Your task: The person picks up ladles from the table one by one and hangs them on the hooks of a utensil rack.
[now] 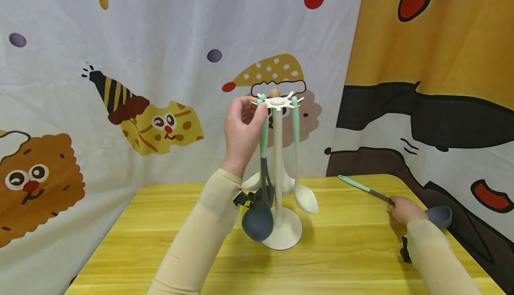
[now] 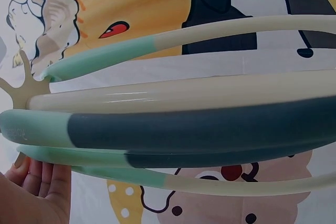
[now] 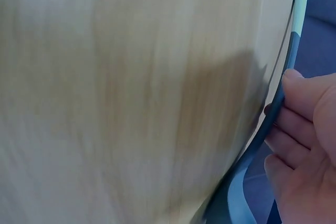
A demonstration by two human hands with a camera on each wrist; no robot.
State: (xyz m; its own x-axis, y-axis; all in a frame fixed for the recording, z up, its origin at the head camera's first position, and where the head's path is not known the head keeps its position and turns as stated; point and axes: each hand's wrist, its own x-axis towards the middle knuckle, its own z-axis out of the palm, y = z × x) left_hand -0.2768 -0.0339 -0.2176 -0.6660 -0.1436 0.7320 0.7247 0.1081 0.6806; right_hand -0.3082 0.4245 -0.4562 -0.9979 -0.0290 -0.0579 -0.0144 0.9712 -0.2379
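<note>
In the head view a cream utensil rack (image 1: pixel 278 165) stands on the table, its hooked top level with my left hand (image 1: pixel 244 127). Thumb and fingers of that hand pinch the edge of the hooked top, beside a mint handle end. A dark grey ladle (image 1: pixel 258 224) hangs at the front left, another dark utensil behind it. White-headed utensils hang around the pole, one a white spoon (image 1: pixel 306 199) on the right. Far to the right, my right hand (image 1: pixel 407 210) grips a mint-handled grey ladle (image 1: pixel 440 217) by its shaft; the right wrist view shows the curved shaft (image 3: pixel 266 121) between thumb and fingers.
The wooden table (image 1: pixel 160 241) carries the rack's round base (image 1: pixel 287 237). A cartoon-printed cloth (image 1: pixel 160 40) hangs behind the table. The right-hand ladle lies near the table's right edge.
</note>
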